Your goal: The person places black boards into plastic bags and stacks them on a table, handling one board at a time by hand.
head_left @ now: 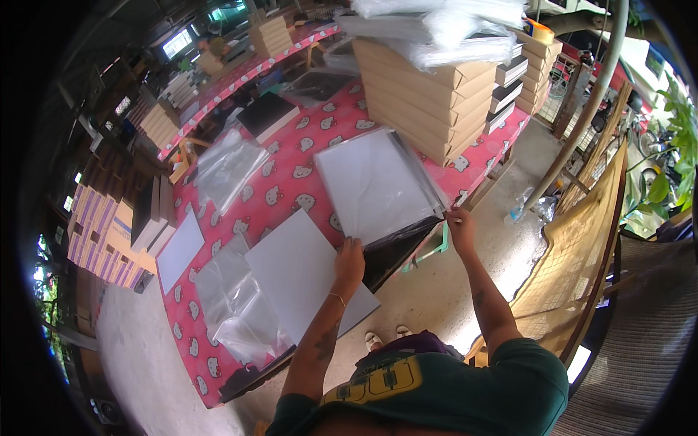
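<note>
A pink table (291, 156) stands on a grey floor (138, 341), another table (313, 41) behind. A window (177, 43) glows in dimness; sunlight brightens a yellowish screen (582, 269) at right.

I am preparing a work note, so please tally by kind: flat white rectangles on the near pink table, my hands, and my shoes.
White rectangles, one under clear plastic: 3
Hands: 2
Shoes: 2
Total: 7

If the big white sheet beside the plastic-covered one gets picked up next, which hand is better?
Probably the left hand: it's close beside the big white sheet, and the left forearm crosses over it. The right hand is farther off, at the right corner of the plastic-covered sheet.
</note>
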Motion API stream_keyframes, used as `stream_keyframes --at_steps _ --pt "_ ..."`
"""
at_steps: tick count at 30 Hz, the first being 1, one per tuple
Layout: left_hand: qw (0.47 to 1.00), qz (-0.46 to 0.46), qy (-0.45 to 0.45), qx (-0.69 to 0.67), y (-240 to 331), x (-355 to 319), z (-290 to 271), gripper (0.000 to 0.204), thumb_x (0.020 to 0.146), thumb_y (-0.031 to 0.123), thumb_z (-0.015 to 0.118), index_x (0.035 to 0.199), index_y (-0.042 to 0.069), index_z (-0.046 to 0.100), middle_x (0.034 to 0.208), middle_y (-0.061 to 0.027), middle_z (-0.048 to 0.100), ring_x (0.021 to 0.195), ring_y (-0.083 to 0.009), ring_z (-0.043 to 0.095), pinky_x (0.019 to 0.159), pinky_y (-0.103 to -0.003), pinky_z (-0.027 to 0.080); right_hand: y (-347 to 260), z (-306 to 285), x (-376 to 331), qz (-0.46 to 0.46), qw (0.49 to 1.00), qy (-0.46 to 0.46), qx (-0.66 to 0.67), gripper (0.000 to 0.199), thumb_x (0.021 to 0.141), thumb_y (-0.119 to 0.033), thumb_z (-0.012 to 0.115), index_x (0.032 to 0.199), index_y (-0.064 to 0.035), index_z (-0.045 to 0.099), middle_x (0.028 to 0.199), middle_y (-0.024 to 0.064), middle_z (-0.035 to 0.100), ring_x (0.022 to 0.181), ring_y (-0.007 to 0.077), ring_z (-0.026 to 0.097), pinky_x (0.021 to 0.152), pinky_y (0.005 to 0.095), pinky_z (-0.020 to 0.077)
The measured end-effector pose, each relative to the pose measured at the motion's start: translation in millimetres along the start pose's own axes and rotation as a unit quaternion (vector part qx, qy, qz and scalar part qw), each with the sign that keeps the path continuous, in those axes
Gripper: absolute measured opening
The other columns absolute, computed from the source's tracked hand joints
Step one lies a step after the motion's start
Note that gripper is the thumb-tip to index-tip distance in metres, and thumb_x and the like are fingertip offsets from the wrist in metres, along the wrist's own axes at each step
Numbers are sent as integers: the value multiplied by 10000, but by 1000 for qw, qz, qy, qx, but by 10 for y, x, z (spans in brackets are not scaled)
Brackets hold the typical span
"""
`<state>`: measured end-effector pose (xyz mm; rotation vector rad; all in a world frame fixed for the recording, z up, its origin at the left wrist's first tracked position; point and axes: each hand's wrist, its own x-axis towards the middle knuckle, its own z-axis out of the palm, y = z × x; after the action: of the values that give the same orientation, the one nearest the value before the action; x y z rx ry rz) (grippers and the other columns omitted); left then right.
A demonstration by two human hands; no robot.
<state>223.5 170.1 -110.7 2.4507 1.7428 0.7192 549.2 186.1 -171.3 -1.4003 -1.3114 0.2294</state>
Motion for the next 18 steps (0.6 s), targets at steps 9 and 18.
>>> stream_keyframes --at_steps 9,18 --pt "1000 -18 -5 2 -46 -42 -14 155 872 110 569 991 16 540 1109 -204 549 918 -388 598 772 -442 521 -511 -49 268 -69 977 -17 -199 185 754 -93 661 937 -63 664 1036 130 595 918 321 571 832 422 462" --pt "1000 -21 11 15 -58 -84 22 155 863 104 580 984 19 533 1093 -198 546 911 -380 603 763 -444 523 -490 -43 -205 22 991 82 -101 131 829 -98 642 911 1 621 1036 148 588 946 317 587 817 403 471"
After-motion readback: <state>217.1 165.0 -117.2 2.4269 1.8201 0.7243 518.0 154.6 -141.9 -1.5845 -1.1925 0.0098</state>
